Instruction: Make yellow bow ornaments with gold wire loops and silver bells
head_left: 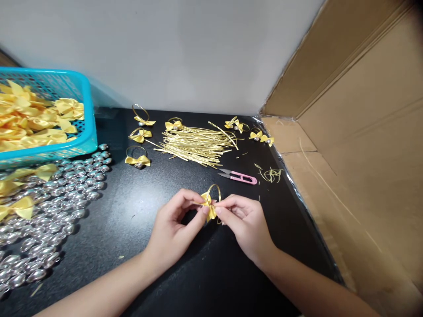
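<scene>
My left hand (173, 229) and my right hand (243, 222) meet over the black table (205, 273), both pinching one small yellow ribbon bow (209, 207) with a gold wire loop rising above it. The fingers of each hand are closed on the bow from either side. Just beyond the hands lie pink thread snips (240, 176) and a pile of gold wire ties (196, 144).
A blue basket (87, 132) full of yellow bows stands at the far left, with several silver beads (49, 215) spread in front of it. Finished bows with loops (138, 159) lie around the wire pile. An open cardboard box (357, 145) fills the right side.
</scene>
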Motion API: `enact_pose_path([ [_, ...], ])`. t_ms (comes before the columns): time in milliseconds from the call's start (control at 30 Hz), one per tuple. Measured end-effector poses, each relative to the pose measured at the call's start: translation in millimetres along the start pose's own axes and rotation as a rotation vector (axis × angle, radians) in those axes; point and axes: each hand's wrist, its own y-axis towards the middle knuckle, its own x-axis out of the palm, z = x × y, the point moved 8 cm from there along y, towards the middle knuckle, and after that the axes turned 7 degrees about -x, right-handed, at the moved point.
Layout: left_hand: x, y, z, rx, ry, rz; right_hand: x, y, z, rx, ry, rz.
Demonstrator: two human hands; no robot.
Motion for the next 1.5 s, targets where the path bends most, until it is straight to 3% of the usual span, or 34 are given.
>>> enact_pose_path([
  [333,-3.0,-1.4,-6.6,-0.05,-0.038,0.028,-2.4,1.0,15.8,0.151,0.041,0.023],
  [600,-3.5,0.0,-4.2,-0.066,-0.07,0.029,-3.3,1.2,4.2,0.031,-0.051,0.037],
  [1000,-3.8,0.7,-4.5,-0.107,-0.203,0.004,0.4,-5.4,-27.2,-0.311,-0.343,0.004],
  [1500,-1.5,2.9,-3.9,-0.11,-0.157,-0.005,0.7,-5.9,-31.0,-0.344,-0.392,0.027],
])
